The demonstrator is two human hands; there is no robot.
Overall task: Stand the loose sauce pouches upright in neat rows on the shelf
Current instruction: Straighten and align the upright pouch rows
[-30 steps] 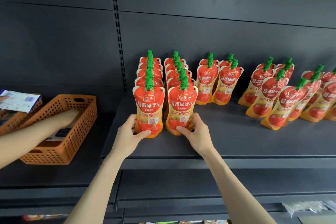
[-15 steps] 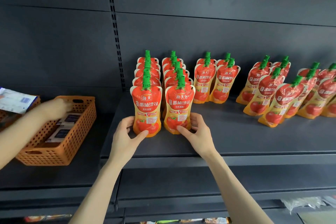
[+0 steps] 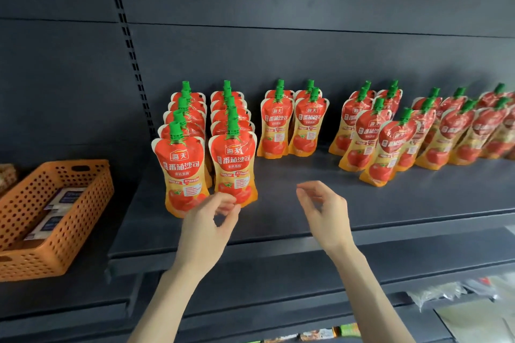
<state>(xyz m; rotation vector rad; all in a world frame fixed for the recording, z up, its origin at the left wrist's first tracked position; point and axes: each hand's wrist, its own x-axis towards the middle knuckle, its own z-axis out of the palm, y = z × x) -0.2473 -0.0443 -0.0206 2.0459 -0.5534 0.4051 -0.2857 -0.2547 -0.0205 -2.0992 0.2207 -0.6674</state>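
Observation:
Red and orange sauce pouches with green caps stand on a dark shelf (image 3: pixel 362 203). Two straight rows stand at the left; their front pouches are the left one (image 3: pixel 181 170) and the right one (image 3: pixel 234 164). A short double row (image 3: pixel 292 125) stands behind the middle. To the right, several pouches (image 3: pixel 390 147) lean in slanted lines. My left hand (image 3: pixel 207 223) hovers just in front of the two front pouches, fingers curled, holding nothing. My right hand (image 3: pixel 324 211) is off to the right of them, open and empty above bare shelf.
An orange perforated basket (image 3: pixel 64 225) with flat packets inside sits on the lower-left shelf section. A slotted upright (image 3: pixel 131 58) divides the back panels. Packaged goods show on a lower shelf at bottom right (image 3: pixel 459 289).
Both hands have let go of the two front pouches and drawn back; the right hand moved rightward. The other person's arm by the basket is gone from view. The camera shifted closer and right.

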